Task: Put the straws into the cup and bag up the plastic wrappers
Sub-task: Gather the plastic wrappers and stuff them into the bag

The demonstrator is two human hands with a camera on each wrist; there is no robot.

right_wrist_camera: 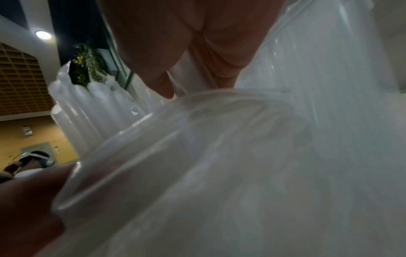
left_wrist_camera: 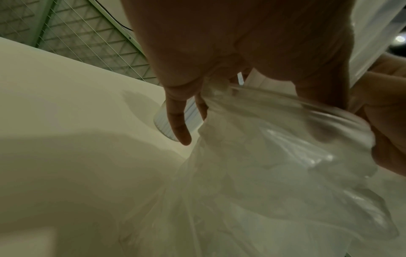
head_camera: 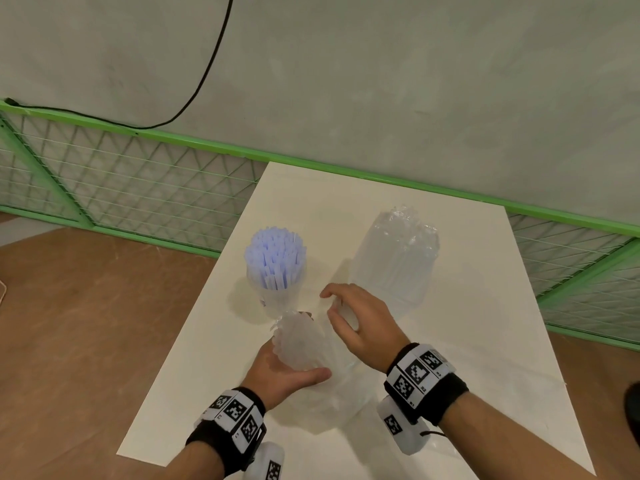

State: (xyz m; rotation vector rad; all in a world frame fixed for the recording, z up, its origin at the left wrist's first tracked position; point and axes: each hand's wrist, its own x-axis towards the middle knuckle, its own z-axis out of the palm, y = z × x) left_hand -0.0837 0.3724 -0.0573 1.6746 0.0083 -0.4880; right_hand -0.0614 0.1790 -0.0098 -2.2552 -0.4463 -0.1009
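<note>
Fingers [left_wrist_camera: 178, 125] of the left hand [head_camera: 280, 372] curl under a bunch of clear wrappers [head_camera: 299, 344], with the thumb laid across the bunch's near side, so the bundle is gripped just above the table [head_camera: 467, 341]. Beside it, the right hand [head_camera: 360, 323] hangs palm-down over the mouth of a clear bag [head_camera: 332, 393], its fingers bent and holding the plastic rim; the right wrist view is blurred, so whether they pinch the rim or only hook it is hard to tell. That bag lies crumpled on the table between the two wrists. Behind the wrappers stands the cup [head_camera: 277, 299], upright and packed with pale blue straws [head_camera: 275, 254] that fan out above its rim. To the right of the cup, well apart from it, a second clear pack [head_camera: 398, 258] stands with its top gathered. Both wrists wear black bands [head_camera: 426, 382] carrying white squares with black coded patterns; tiny characters sit beside them, too small to read. No brand or label shows on cup, bag or wrappers.
</note>
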